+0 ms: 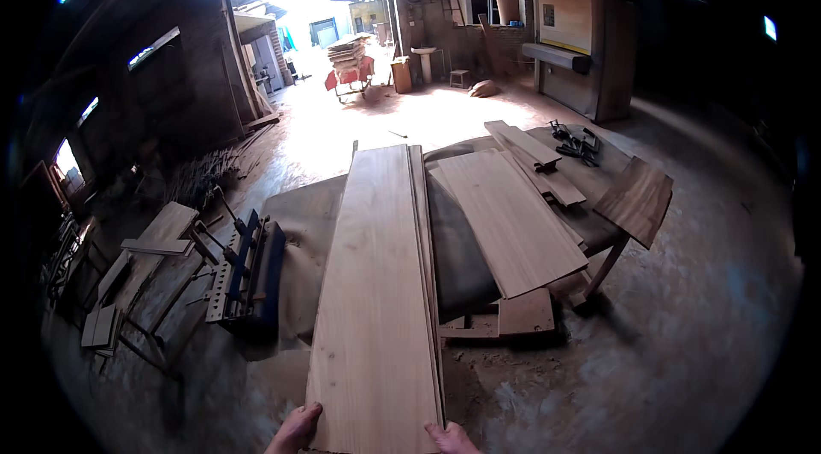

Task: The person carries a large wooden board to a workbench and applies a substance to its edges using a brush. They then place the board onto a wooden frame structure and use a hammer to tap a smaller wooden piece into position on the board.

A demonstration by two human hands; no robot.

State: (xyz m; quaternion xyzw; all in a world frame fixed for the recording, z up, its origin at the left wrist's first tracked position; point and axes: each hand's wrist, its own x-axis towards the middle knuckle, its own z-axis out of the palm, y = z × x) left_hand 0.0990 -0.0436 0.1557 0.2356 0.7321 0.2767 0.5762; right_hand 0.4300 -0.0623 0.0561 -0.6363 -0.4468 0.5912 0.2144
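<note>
Pale wood fills the person's hold: a stack of long boards [372, 283], its far end reaching over the table [457, 244]. The left hand [297, 427] has its grip closed on the near left edge, the right hand [453, 438] on the near right. Wider boards [513, 227] lie just right, dark tools [577, 144] beyond them.
</note>
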